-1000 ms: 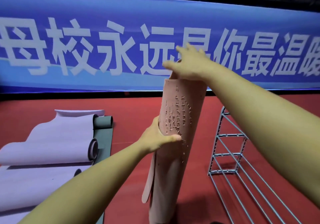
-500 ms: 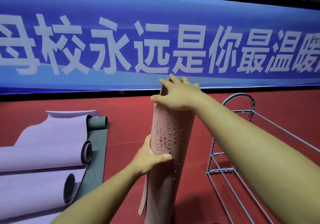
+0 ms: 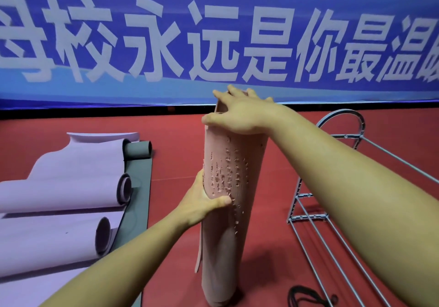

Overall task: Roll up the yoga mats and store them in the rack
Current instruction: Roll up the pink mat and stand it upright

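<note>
Rolled pink foam yoga mat (image 3: 225, 223), pitted surface, standing upright on its end on the red sports floor (image 3: 175, 164), centre of scene; a loose flap of its outer edge hangs down the lower left side. Left hand (image 3: 202, 202): wrapped around the middle of the roll from the left, thumb laid across the near face, remaining fingers hidden behind the mat. Right hand (image 3: 240, 114): on the top end of the roll, fingers spread over the rim and thumb pressed to the near left edge, grasping it from above. Grey metal wire rack (image 3: 327, 214), arched end frame with straight rails, lying on the floor just right of the mat, apart from it. Partly unrolled lilac yoga mats (image 3: 59, 188), several, overlapping on the floor at left, each with a curled end facing right. Dark grey-green yoga mat (image 3: 140, 180), spread flat beneath the lilac ones along their right edge, its far end rolled into a short tube. Black cord (image 3: 306, 297), looped on the floor at the near right, beside the rack. Blue banner with large white characters (image 3: 213, 40), spanning the far wall above a dark strip.
</note>
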Demonstrator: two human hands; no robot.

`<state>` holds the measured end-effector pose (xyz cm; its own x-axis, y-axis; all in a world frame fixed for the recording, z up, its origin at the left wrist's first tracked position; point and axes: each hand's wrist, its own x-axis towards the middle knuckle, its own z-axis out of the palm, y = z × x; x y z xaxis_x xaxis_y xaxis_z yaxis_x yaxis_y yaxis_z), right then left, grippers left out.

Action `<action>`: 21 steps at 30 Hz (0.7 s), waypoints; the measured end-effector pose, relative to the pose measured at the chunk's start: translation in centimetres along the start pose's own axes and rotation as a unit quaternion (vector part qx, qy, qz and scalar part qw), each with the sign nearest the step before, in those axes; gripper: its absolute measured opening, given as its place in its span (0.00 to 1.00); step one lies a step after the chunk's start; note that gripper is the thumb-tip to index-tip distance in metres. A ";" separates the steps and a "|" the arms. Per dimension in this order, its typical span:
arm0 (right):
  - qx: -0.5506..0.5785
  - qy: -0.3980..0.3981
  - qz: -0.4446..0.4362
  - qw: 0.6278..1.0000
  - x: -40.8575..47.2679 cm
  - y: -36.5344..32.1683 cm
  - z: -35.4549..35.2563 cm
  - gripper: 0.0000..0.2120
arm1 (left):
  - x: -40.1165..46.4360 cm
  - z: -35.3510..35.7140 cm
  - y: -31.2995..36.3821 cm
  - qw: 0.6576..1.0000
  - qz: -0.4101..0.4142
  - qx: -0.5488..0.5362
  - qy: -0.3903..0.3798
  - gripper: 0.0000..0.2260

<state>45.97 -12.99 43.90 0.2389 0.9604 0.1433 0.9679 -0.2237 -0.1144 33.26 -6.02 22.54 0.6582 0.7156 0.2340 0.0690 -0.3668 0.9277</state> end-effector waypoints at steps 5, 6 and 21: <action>-0.002 -0.099 0.011 0.995 -1.9 0.6 9.5 0.39 | 0.7 -0.8 0.3 0.997 0.034 0.060 -0.044 0.56; 0.004 -0.087 0.006 0.996 -2.1 0.8 10.7 0.39 | 0.4 -0.8 -0.4 0.997 0.030 0.061 -0.048 0.56; 0.550 0.213 0.191 0.785 0.0 1.4 11.1 0.13 | 0.7 -2.6 8.2 0.960 -0.275 -0.046 -0.001 0.20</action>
<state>46.43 -11.49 32.82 0.7263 0.6634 0.1799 0.2222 0.0210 -0.9748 32.38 -6.95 31.04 0.5437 0.7842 -0.2990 0.3396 0.1203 0.9329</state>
